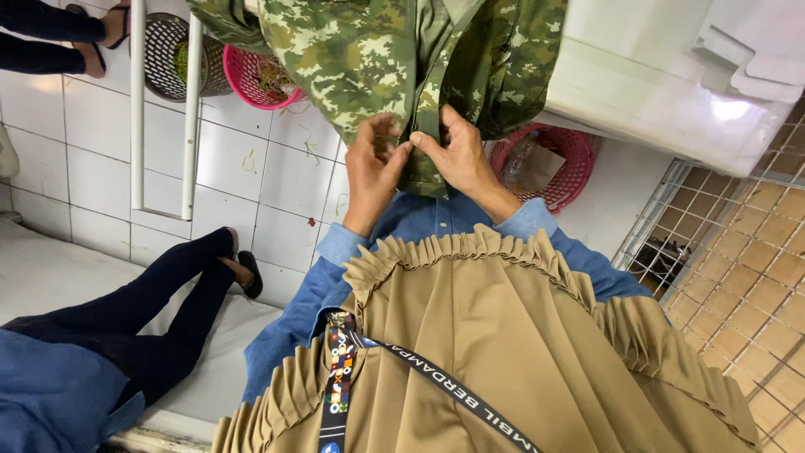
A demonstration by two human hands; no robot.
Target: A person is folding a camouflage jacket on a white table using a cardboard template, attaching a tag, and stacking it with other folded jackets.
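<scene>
Tan pleated garment [503, 352] and lanyard [340, 386] nearest you. Your left hand [371, 172] and right hand [461, 155] meet at camouflage jacket [377, 59], fingers pinching its lower front edge by zipper [422, 84]. Jacket hangs above white tiled floor [251, 184]; pink basket [553, 164] just right of your hands.

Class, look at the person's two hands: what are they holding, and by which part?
Both the left hand and right hand pinch the camouflage jacket at its front zipper edge, near the bottom hem.
</scene>
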